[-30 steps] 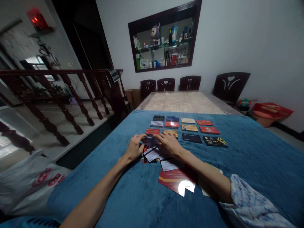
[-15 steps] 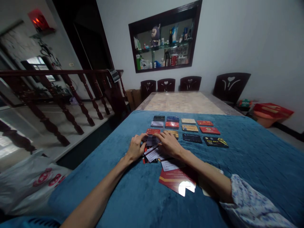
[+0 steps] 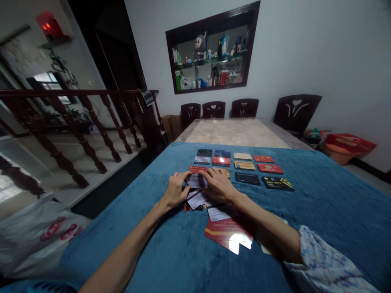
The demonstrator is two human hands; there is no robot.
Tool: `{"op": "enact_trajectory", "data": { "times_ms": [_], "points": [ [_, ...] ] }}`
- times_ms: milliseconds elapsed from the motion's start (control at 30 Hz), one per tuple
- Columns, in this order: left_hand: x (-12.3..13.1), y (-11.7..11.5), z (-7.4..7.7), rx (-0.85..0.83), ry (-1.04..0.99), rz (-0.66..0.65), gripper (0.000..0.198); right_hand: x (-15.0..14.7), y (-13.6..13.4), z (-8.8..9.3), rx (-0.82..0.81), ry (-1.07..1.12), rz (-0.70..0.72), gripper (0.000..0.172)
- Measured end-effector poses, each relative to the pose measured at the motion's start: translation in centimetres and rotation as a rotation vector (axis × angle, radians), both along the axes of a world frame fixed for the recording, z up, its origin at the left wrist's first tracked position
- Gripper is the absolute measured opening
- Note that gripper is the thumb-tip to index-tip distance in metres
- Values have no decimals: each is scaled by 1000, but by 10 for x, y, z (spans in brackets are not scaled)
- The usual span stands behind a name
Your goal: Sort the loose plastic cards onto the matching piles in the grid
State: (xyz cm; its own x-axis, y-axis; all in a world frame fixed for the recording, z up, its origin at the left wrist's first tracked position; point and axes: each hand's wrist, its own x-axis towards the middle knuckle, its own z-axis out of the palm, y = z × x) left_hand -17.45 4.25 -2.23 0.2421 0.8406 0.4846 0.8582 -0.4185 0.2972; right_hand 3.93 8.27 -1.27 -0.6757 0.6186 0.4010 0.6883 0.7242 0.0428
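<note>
Between my two hands a pale printed card [image 3: 196, 181] is pinched by its sides. My left hand [image 3: 175, 189] grips the left edge with thumb and fingers. My right hand [image 3: 220, 185] has its fingers curled at the right edge; its thumb is partly hidden. Below them lie loose white cards [image 3: 195, 199], fanned over a dark patterned card. Another white card [image 3: 221, 213] overlaps red cards [image 3: 224, 232] with a glare spot. Just beyond my fingertips sits a red card pile [image 3: 197, 169]. Pale cards [image 3: 266, 246] lie partly under my right forearm.
Neat card piles form rows ahead, among them a black VIP card [image 3: 277, 183], a dark card [image 3: 247, 178] and a red one [image 3: 270, 168]. A blue cloth [image 3: 159, 248] covers the near table. Chairs [image 3: 244, 108] stand behind; a plastic bag [image 3: 36, 240] is at left.
The pale card between my hands now shows more of its printed face, tilted up towards me. My left thumb has shifted slightly; the piles stay where they were.
</note>
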Motion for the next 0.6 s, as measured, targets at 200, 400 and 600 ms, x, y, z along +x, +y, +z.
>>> {"op": "enact_trajectory", "data": {
  "times_ms": [200, 400, 600],
  "points": [
    [1, -3, 5, -17, 86, 7, 56, 1, 2, 1, 3, -12, -19, 47],
    [2, 1, 11, -31, 148, -7, 55, 3, 5, 4, 14, -22, -36, 47],
    [2, 8, 16, -35, 218, -3, 53, 6, 5, 9, 25, -22, -54, 51]
  ]
}}
